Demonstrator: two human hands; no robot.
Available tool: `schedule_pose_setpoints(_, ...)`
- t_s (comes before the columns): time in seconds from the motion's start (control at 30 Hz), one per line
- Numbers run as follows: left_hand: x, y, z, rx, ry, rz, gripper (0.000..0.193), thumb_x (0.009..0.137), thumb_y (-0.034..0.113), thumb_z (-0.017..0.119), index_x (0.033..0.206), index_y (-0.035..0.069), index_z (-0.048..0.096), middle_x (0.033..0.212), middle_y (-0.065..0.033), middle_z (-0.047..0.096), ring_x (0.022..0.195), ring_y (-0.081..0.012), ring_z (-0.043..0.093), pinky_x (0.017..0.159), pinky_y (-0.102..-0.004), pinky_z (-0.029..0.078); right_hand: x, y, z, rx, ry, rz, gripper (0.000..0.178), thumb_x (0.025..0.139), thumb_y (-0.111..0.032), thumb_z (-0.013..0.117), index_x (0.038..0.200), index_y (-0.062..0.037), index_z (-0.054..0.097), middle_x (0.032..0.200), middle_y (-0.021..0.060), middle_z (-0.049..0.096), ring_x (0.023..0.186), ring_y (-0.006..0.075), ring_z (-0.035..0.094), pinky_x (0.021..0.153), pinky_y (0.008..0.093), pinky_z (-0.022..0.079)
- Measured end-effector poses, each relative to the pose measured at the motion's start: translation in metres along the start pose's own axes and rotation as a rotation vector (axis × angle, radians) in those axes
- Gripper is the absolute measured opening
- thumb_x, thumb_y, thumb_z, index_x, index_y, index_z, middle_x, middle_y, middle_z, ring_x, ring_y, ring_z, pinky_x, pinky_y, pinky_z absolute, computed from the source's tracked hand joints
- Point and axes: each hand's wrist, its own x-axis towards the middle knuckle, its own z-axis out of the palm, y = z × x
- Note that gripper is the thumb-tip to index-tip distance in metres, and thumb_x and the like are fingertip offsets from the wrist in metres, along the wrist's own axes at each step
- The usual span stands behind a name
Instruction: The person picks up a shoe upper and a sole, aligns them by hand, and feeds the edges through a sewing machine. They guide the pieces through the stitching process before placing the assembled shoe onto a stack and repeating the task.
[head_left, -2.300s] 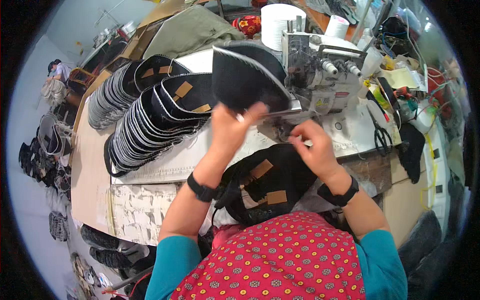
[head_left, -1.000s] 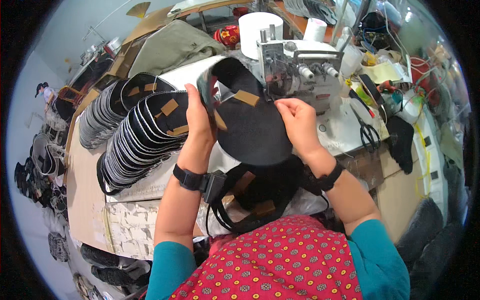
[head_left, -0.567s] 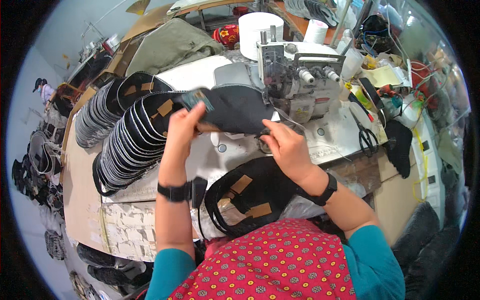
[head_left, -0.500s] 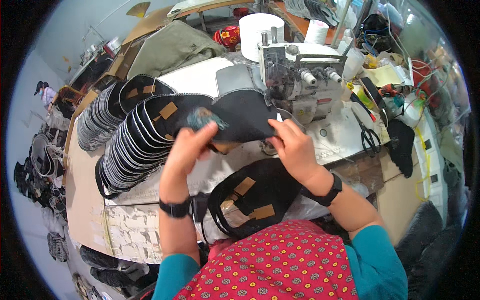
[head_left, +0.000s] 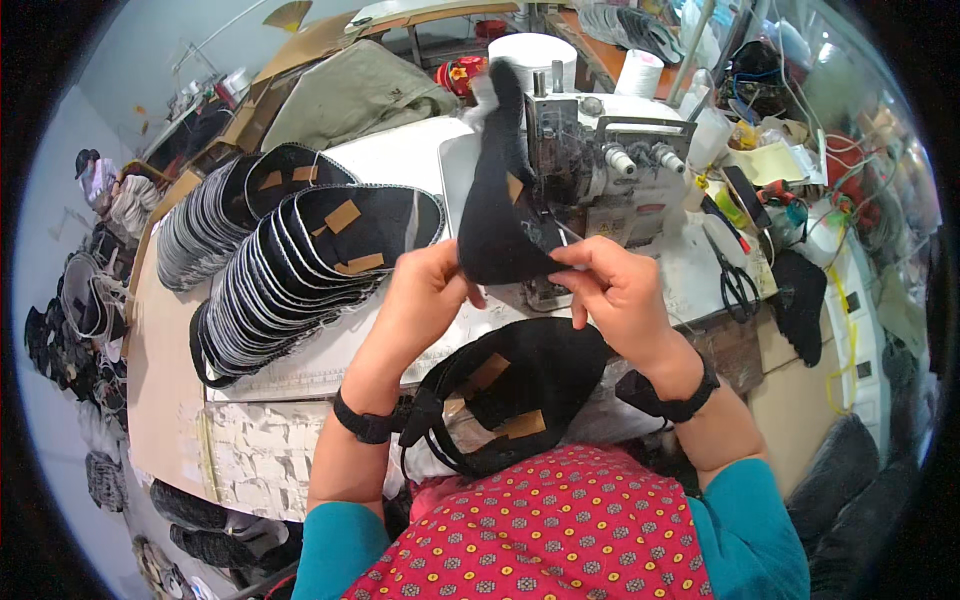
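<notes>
A black, sole-shaped fabric piece (head_left: 495,225) is held up between my two hands, its narrow end pointing away and blurred. A small tan tab shows on its right side. My left hand (head_left: 425,295) pinches its near left edge. With thumb and fingertips, my right hand (head_left: 615,290) grips the near right corner. Just beyond the right hand stands a sewing machine (head_left: 645,175). Left of my hands, a row of nested black soles (head_left: 265,290) with white stitched edges and tan tabs lies on the table. More black soles (head_left: 545,380) lie near my lap.
A second row of edged soles (head_left: 200,235) sits farther left. White thread cones (head_left: 535,60) stand behind the machine. Black scissors (head_left: 735,280) lie to the right, near cluttered tools and cables. A grey-green cloth heap (head_left: 350,100) is at the back. A person (head_left: 95,180) appears far left.
The held black fabric has swung from lying crosswise to pointing away, its far end raised. Both my hands have shifted slightly right. More of the front sole row's top piece shows.
</notes>
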Motion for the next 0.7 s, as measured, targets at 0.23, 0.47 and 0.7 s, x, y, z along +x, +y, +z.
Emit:
schedule_pose_setpoints(0.23, 0.028, 0.015, 0.008, 0.702, 0.629, 0.600, 0.067, 0.063, -0.010, 0.074, 0.123, 0.003, 0.049, 0.113, -0.0169, 0.051, 0.103, -0.0349, 0.053, 0.089, -0.0405, 0.045, 0.016, 0.034, 0.016, -0.312, 0.056, -0.150, 0.011, 0.087, 0.002, 0.066, 0.098, 0.0022, 0.065, 0.071, 0.0120, 0.064, 0.050, 0.0163, 0.061, 0.047, 0.0291, 0.047)
schedule_pose_setpoints(0.47, 0.052, -0.001, 0.010, 0.157, 0.174, 0.145, 0.064, 0.075, -0.003, 0.078, 0.129, 0.000, 0.044, 0.112, -0.0088, 0.059, 0.077, -0.0114, 0.062, 0.070, -0.0277, 0.052, -0.005, 0.058, 0.009, 0.213, 0.048, 0.175, 0.016, 0.082, 0.002, 0.068, 0.098, 0.0008, 0.066, 0.070, 0.0095, 0.066, 0.058, 0.0128, 0.064, 0.052, 0.0293, 0.049)
schedule_pose_setpoints(0.7, 0.047, -0.055, -0.026, -0.612, 0.035, 0.151, 0.014, 0.093, 0.007, 0.053, 0.086, 0.005, 0.065, 0.096, -0.0029, 0.064, 0.083, -0.0128, 0.060, 0.072, -0.0257, 0.049, -0.022, 0.038, -0.006, -0.123, -0.003, -0.226, 0.024, 0.079, 0.010, 0.064, 0.101, 0.0000, 0.065, 0.100, 0.0118, 0.072, 0.061, 0.0138, 0.066, 0.055, 0.0267, 0.052)
